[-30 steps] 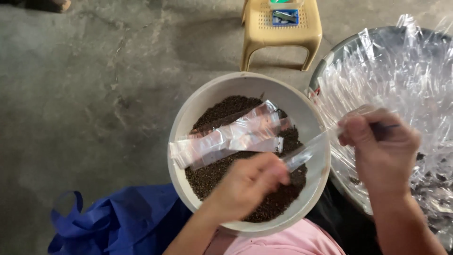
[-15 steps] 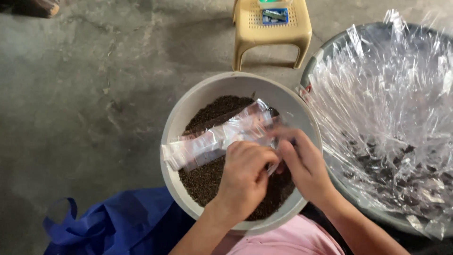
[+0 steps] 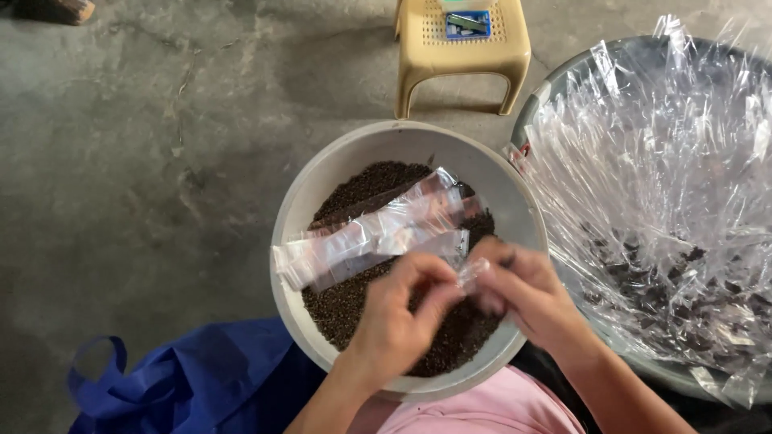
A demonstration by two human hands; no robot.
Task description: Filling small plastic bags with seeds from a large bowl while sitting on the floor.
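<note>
Informal packing workspace: bare concrete floor [image 3: 145, 161], plastic stool [image 3: 461, 56], basins.

Soft, even daylight falls from above; shadows lie faint on the grey concrete floor [image 3: 145, 161]. Glare streaks the crinkled clear plastic sheets [image 3: 659, 177]. Focus is sharp, edges undistorted.

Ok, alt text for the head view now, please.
Two bare hands, left hand and right hand, pinch a small clear plastic sleeve between them over a grey bowl of dark granules. A stack of clear sleeves lies across the granules.
</note>
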